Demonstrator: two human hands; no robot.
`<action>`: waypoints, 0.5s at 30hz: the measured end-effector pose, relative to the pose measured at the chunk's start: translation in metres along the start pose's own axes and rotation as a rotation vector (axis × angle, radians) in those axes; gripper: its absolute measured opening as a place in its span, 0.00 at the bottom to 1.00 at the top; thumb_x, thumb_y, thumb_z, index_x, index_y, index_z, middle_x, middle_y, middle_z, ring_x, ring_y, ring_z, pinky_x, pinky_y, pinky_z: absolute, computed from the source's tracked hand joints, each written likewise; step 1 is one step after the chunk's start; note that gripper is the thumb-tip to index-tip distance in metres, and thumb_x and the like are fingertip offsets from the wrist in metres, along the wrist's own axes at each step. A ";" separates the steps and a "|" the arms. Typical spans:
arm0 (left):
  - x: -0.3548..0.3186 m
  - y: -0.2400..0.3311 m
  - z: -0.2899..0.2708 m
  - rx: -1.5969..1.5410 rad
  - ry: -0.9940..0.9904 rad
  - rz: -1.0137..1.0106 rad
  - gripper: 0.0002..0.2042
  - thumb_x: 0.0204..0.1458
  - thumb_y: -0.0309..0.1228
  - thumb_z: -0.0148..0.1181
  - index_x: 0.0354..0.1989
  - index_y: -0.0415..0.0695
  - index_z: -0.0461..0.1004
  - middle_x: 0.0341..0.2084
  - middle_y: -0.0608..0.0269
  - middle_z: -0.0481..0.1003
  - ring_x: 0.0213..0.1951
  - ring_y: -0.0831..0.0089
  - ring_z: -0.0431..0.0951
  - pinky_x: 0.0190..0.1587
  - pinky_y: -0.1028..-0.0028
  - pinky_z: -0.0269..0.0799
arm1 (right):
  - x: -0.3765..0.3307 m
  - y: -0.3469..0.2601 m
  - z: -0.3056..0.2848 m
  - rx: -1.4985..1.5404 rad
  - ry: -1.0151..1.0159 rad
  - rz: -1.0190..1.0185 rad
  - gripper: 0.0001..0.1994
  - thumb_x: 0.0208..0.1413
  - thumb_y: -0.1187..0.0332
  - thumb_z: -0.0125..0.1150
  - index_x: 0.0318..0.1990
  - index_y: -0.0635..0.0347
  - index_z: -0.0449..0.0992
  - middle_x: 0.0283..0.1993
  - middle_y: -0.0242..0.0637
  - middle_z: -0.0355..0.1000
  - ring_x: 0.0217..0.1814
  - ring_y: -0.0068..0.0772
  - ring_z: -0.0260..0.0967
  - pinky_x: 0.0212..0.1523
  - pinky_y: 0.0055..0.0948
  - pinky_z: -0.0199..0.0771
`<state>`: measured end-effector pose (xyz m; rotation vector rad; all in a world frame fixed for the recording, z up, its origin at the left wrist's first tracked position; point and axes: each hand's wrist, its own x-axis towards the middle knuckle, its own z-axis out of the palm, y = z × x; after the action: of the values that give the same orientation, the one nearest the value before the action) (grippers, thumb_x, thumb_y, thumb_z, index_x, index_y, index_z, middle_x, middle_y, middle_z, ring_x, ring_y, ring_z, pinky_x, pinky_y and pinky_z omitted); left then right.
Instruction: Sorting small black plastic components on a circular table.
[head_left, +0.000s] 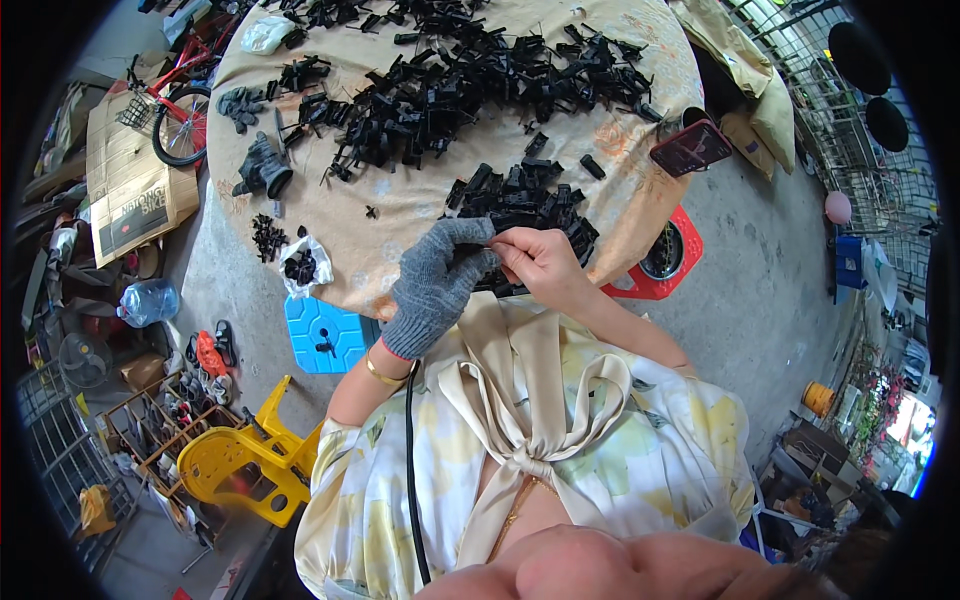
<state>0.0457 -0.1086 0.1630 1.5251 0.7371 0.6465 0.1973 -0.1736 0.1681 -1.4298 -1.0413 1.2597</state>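
My left hand, in a grey knitted glove, meets my bare right hand at the near edge of a round table. The fingertips of both pinch together, and what they grip is too small and too covered to make out. Just beyond them lies a small heap of black plastic parts, partly hidden by my hands. A larger pile of black plastic pieces, some with thin prongs, spreads over the far side. To the left, tiny black parts sit in a white plastic bag, with more tiny pieces loose beside it.
A patterned beige cloth covers the table. Dark gloves lie at its left, a phone at its right edge. Around it stand a blue stool, a red stool, a yellow chair and a red bicycle.
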 end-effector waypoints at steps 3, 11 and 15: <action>0.002 -0.011 0.002 0.092 0.064 0.121 0.13 0.42 0.20 0.61 0.38 0.39 0.70 0.35 0.59 0.74 0.38 0.74 0.74 0.39 0.76 0.71 | 0.004 0.011 0.001 0.016 0.011 0.010 0.07 0.53 0.74 0.51 0.33 0.67 0.74 0.16 0.30 0.66 0.18 0.16 0.61 0.20 0.19 0.62; 0.024 -0.065 -0.007 0.365 -0.180 0.026 0.23 0.44 0.32 0.62 0.49 0.41 0.67 0.44 0.52 0.71 0.41 0.63 0.74 0.44 0.71 0.69 | 0.016 0.055 -0.021 -0.341 0.217 -0.039 0.09 0.54 0.69 0.51 0.35 0.65 0.73 0.20 0.33 0.68 0.20 0.18 0.64 0.23 0.20 0.65; 0.074 -0.119 -0.042 0.739 0.272 0.145 0.22 0.43 0.31 0.62 0.49 0.44 0.65 0.39 0.53 0.71 0.40 0.64 0.72 0.43 0.71 0.67 | 0.014 0.044 -0.025 -0.367 0.194 -0.042 0.09 0.52 0.68 0.54 0.35 0.64 0.73 0.21 0.33 0.70 0.20 0.17 0.62 0.23 0.19 0.63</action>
<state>0.0516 -0.0210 0.0461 2.2045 1.1623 0.7417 0.2245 -0.1721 0.1232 -1.7574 -1.2023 0.9075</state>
